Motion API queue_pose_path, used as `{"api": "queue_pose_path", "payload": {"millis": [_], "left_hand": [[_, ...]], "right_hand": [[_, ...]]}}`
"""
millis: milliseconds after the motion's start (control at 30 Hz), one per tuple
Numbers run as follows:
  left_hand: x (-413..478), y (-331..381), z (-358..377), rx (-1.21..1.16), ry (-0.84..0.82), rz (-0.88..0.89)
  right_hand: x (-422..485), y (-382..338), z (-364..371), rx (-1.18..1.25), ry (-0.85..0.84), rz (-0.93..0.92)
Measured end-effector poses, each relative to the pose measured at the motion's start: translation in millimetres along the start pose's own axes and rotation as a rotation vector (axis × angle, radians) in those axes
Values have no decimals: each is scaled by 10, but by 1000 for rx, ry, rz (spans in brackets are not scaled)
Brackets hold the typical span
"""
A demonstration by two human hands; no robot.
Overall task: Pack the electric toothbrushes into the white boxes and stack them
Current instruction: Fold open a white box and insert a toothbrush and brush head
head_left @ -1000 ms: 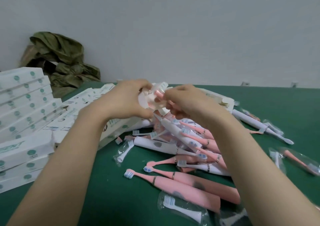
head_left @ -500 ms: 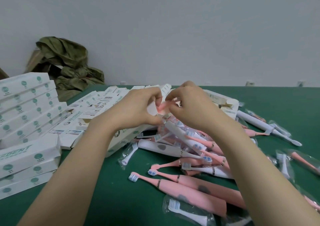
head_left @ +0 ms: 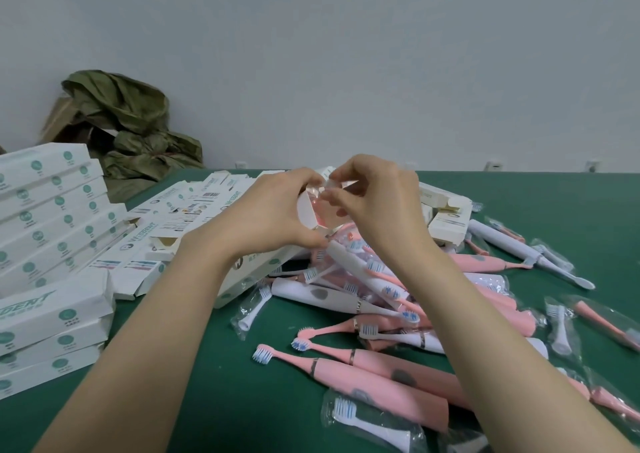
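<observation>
Left hand grips the box mouth, right hand pinches a bag there; forced in, it could jam or tear.

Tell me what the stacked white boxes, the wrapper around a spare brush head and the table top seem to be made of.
Stacked white boxes: likely thin cardboard, matte, with sharp folded edges. Wrapper: clear plastic film, shiny and wrinkled, the brush head visible through it. Table top: dull green covering, perhaps cloth or rubber mat; unclear.
</observation>
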State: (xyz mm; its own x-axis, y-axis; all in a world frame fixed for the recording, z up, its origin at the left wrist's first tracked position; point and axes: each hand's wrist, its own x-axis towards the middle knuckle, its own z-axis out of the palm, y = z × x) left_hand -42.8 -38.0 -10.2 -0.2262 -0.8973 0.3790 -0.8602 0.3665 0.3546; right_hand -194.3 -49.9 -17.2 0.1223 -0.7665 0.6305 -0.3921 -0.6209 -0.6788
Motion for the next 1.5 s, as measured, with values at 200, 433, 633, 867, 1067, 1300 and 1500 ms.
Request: {"api": "queue_pose_path", "payload": {"millis": [200, 433, 633, 867, 1067, 1300, 1500], "left_hand": [[15, -4, -75, -27, 42, 2], [57, 54, -23, -9, 116, 29], [45, -124, -74, 29, 132, -67], [39, -88, -82, 15, 103, -68], [35, -111, -70, 28, 105, -65], [30, -54, -54, -30, 55, -80], [22, -58, -73, -11, 66, -37]], "right_hand": [[20, 53, 10, -195, 0, -137], [38, 118, -40, -162, -189, -256], [169, 547, -322, -267, -70, 78], [51, 1016, -51, -740, -530, 129], [140, 672, -137, -396, -149, 118], [13, -85, -137, 531, -262, 170], [47, -2, -143, -313, -23, 14]]}}
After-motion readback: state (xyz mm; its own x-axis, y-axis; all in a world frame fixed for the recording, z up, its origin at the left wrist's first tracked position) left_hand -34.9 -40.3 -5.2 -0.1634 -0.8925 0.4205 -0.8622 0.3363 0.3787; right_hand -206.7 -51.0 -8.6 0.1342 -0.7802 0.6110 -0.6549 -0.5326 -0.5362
